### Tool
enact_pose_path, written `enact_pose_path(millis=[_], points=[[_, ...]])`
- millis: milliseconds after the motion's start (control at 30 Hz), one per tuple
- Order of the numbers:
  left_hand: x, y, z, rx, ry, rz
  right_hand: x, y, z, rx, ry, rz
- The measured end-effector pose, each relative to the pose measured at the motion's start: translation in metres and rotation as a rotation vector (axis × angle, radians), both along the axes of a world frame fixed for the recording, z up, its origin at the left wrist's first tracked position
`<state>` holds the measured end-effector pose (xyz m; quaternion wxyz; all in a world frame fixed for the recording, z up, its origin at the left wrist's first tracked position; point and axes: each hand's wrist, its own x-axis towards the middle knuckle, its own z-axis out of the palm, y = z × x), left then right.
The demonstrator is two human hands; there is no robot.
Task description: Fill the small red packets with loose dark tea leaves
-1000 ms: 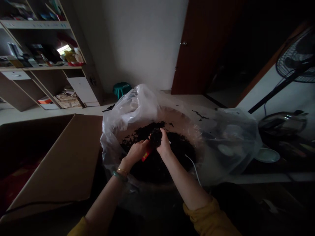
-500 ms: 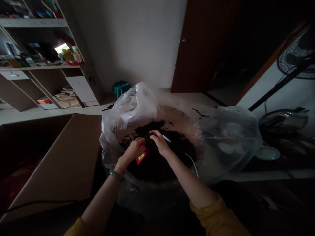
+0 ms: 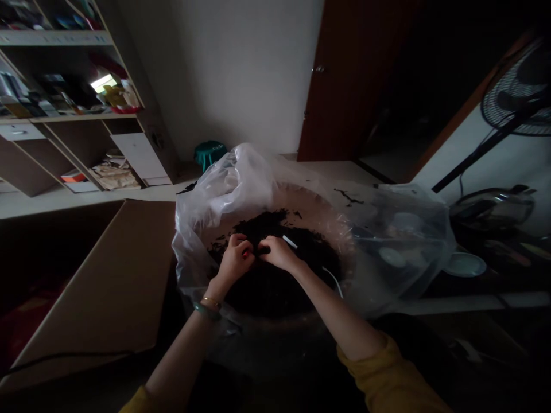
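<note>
The left hand (image 3: pixel 235 261) and right hand (image 3: pixel 278 252), the 2 side by side, are over loose shreds (image 3: pixel 275 295) in a basin (image 3: pixel 303 198) with plastic sheeting (image 3: pixel 245 172) around it and spreading right. A cardboard box (image 3: pixel 103 275) stands left; behind it, a shelf unit (image 3: pixel 55 38). A door (image 3: pixel 331 115) stands beyond the basin, a fan (image 3: pixel 514 92) far right, a dish (image 3: pixel 465 264) nearer.

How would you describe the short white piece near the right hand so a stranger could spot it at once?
Find the big see-through plastic bag spread open mid-picture, with dark flaky material inside. Just beyond the right hand lies a short white piece against that dark material. It is straight and stubby, unlike the thinner, curved white strand farther right.
</note>
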<state>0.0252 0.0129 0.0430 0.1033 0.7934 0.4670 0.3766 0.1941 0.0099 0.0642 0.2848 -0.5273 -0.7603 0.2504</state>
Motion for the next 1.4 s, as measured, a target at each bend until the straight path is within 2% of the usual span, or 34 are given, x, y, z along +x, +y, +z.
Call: enact_pose_path(millis=[100,167,267,400,467,533,600,733,833,900,1000,1133,1267,1333,1400], points=[[0.002,-0.002,-0.001,-0.034,0.01,-0.002,-0.001,0.002,0.001,-0.006,-0.144,0.03],[0.004,-0.003,-0.001,-0.043,0.026,-0.016,-0.001,0.005,0.001,-0.025,-0.134,0.033],[0.006,-0.003,-0.003,-0.035,0.056,-0.007,-0.002,0.01,-0.001,-0.093,0.02,0.011],[0.008,-0.004,-0.004,-0.037,0.112,0.034,-0.002,0.009,-0.003,-0.335,0.225,-0.031],[0.01,-0.006,-0.003,-0.026,0.127,0.051,-0.003,0.007,-0.003,-0.444,0.276,-0.016],[0.013,-0.007,-0.002,0.006,0.127,0.051,-0.003,0.004,-0.002,-0.485,0.323,0.033],[0.016,-0.007,-0.003,0.055,0.105,0.019,-0.003,0.003,-0.002,-0.498,0.402,0.075],[0.017,-0.002,-0.013,0.126,0.003,-0.107,-0.002,0.006,-0.007,-0.593,0.584,0.07],[0.015,0.002,-0.023,0.098,-0.088,-0.138,-0.004,0.01,-0.018,-0.587,0.638,0.085],[0.011,0.002,-0.028,0.056,-0.109,-0.157,-0.005,0.011,-0.026,-0.576,0.609,0.042],[0.0,0.0,-0.029,0.011,0.019,-0.134,-0.004,0.011,-0.031,-0.508,0.527,-0.071],[-0.011,-0.002,-0.03,-0.086,0.258,0.016,0.0,0.007,-0.021,-0.402,0.438,-0.04],[-0.007,-0.004,-0.037,-0.069,0.219,0.08,-0.001,0.005,-0.004,-0.32,0.363,0.132],[-0.003,-0.005,-0.041,-0.051,0.186,0.086,-0.003,0.006,0.003,-0.326,0.293,0.217],[0.0,-0.006,-0.044,-0.032,0.16,0.095,-0.005,0.006,0.008,-0.333,0.216,0.235]])
